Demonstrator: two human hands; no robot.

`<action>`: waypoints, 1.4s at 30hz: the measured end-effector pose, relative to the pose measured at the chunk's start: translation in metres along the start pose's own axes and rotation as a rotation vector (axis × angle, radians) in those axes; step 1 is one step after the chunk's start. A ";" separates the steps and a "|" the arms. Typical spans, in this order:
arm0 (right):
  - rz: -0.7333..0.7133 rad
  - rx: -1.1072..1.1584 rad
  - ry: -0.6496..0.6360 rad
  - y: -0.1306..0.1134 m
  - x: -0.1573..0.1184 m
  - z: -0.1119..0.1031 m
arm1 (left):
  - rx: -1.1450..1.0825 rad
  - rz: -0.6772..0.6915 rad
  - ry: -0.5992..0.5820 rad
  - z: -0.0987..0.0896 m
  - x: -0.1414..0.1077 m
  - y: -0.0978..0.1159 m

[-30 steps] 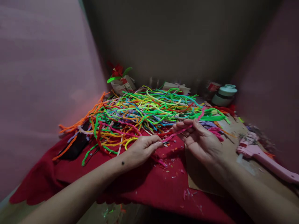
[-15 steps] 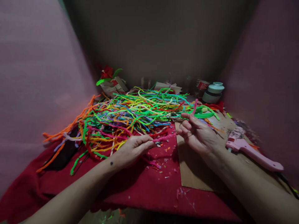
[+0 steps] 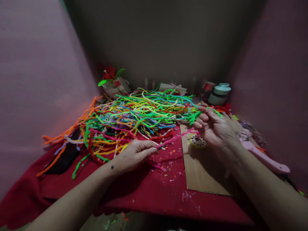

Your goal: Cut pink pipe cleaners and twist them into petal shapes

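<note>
A pink pipe cleaner (image 3: pixel 175 138) stretches between my hands over the red cloth. My left hand (image 3: pixel 136 155) pinches it between thumb and fingers at its left end; a small dark tip shows beside the thumb. The curled fingers of my right hand (image 3: pixel 213 130) grip the other part, above the cardboard (image 3: pixel 204 181). Just under my right hand lies a yellow round disc (image 3: pixel 196 141) with dark holes, partly covered. Behind my hands spreads a large heap of many-coloured pipe cleaners (image 3: pixel 149 110).
A pink glue gun (image 3: pixel 266 158) lies to the right, partly behind my right forearm. At the back stand a light-blue lidded jar (image 3: pixel 220 93) and a white box (image 3: pixel 122 86) near red and green pieces. Small scraps dot the red cloth (image 3: pixel 154 199).
My right hand has moved right and slightly down, stretching the pink pipe cleaner farther across. The yellow disc has come into view below it. My left hand stays almost in place.
</note>
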State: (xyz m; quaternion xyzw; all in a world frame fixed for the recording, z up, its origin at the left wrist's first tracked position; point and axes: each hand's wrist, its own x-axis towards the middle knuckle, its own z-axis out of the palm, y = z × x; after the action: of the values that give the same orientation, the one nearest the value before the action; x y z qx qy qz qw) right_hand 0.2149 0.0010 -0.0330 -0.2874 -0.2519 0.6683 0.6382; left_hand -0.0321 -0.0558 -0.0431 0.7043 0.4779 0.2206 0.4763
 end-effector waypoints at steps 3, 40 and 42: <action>0.007 0.001 -0.076 0.001 -0.001 -0.002 | -0.017 -0.001 0.018 -0.001 0.000 -0.001; 0.614 0.069 -0.129 0.037 -0.015 -0.006 | 1.071 -0.005 0.345 -0.023 0.047 -0.021; 0.606 0.072 -0.116 0.038 -0.015 -0.007 | 1.046 0.022 0.317 -0.022 0.041 -0.019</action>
State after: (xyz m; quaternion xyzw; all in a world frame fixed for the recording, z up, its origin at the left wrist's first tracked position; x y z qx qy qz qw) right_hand 0.1926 -0.0163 -0.0638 -0.2879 -0.1667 0.8520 0.4042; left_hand -0.0395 -0.0077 -0.0557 0.8103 0.5824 0.0621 -0.0178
